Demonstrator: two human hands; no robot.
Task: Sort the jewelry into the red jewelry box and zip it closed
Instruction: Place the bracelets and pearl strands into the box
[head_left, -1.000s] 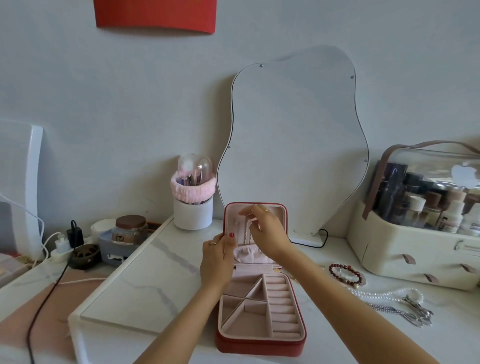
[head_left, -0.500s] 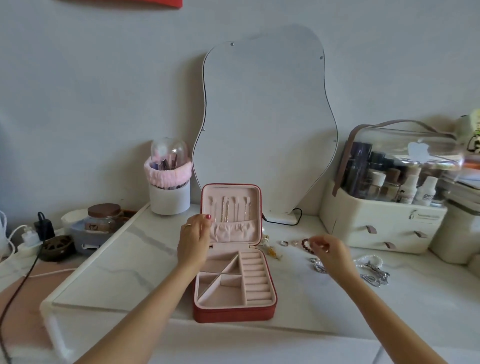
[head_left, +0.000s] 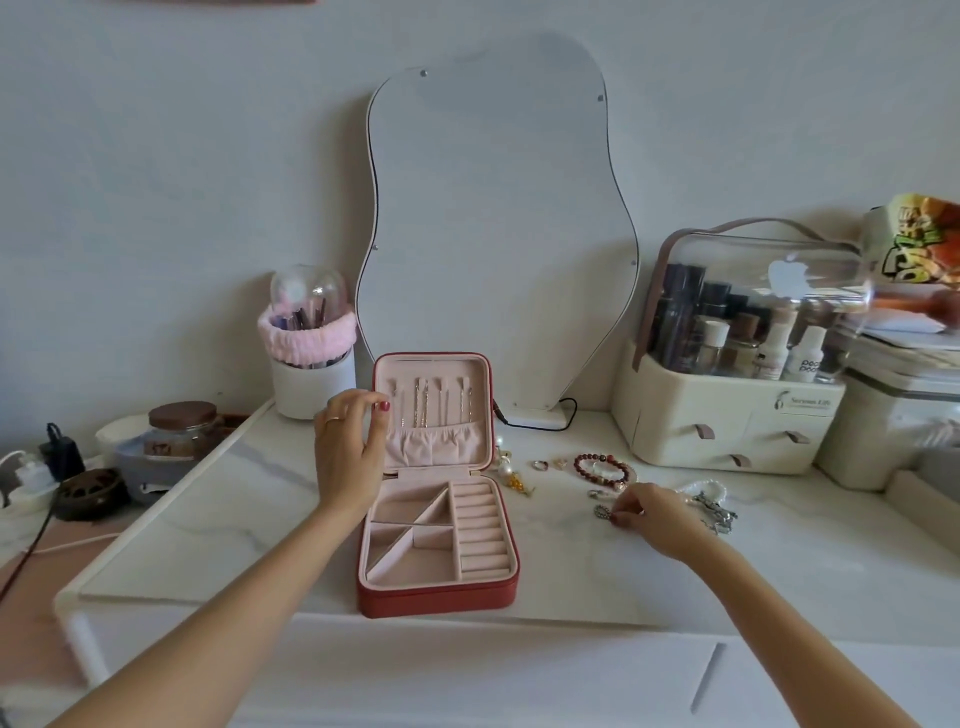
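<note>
The red jewelry box (head_left: 436, 597) lies open in the middle of the white marble table, its pink lid upright with several thin chains hanging inside. My left hand (head_left: 349, 452) holds the lid's left edge. My right hand (head_left: 652, 514) rests on the table to the right, fingertips pinched on a small silver piece (head_left: 602, 512). Loose jewelry lies beside the box: a red bead bracelet (head_left: 605, 469), a ring (head_left: 540, 465), pearl and gold earrings (head_left: 511, 473), a pearl strand with silver chain (head_left: 709, 501). The box's lower compartments hold nothing.
A wavy mirror (head_left: 498, 223) leans on the wall behind the box. A white brush cup with a pink band (head_left: 311, 374) stands left of it. A cream cosmetics organizer (head_left: 727, 410) sits at the right. A jar, cables and small dishes crowd the far left.
My right hand left the lid's chains and moved right and down to the loose jewelry, where it now pinches a silver piece. My left hand stays on the lid. The view has shifted right.
</note>
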